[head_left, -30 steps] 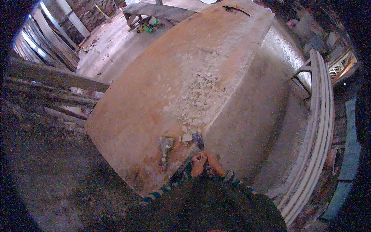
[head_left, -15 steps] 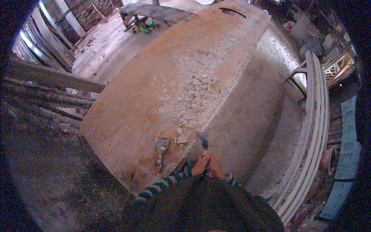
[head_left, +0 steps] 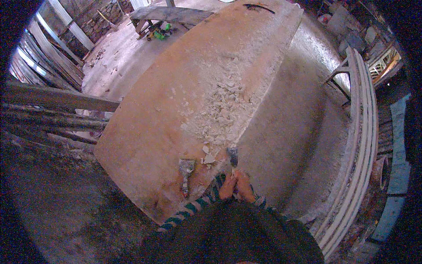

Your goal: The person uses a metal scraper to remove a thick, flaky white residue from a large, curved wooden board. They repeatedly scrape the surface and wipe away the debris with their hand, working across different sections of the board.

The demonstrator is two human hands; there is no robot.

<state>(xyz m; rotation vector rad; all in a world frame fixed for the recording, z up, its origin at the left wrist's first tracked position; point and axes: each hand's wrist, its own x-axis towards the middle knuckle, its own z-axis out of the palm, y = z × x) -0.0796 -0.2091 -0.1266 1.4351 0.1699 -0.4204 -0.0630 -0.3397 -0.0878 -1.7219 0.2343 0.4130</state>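
Note:
Close to my body, my left hand [head_left: 227,187] and my right hand [head_left: 245,186] are closed together around the handle of a putty knife [head_left: 233,155]. Its dark blade points away from me, at the long edge of a brown board table [head_left: 145,127]. Left of my hands a wider scraper [head_left: 186,166] with a dusty blade lies flat on the board, its handle toward me. Beyond the putty knife spreads a heap of pale, broken plaster flakes [head_left: 224,103]. How the fingers overlap on the handle is hard to make out.
Long pale rails [head_left: 358,132] run along the right side. Wooden beams [head_left: 61,97] meet the board's left edge. A low bench [head_left: 171,15] stands at the far left, with a green tool [head_left: 160,33] beneath it. A dark curved strip [head_left: 259,8] rests at the board's far end.
The view has shifted slightly. My hands have drawn closer together on the putty knife, whose blade stays near the board's edge. The scraper and the flakes lie as before.

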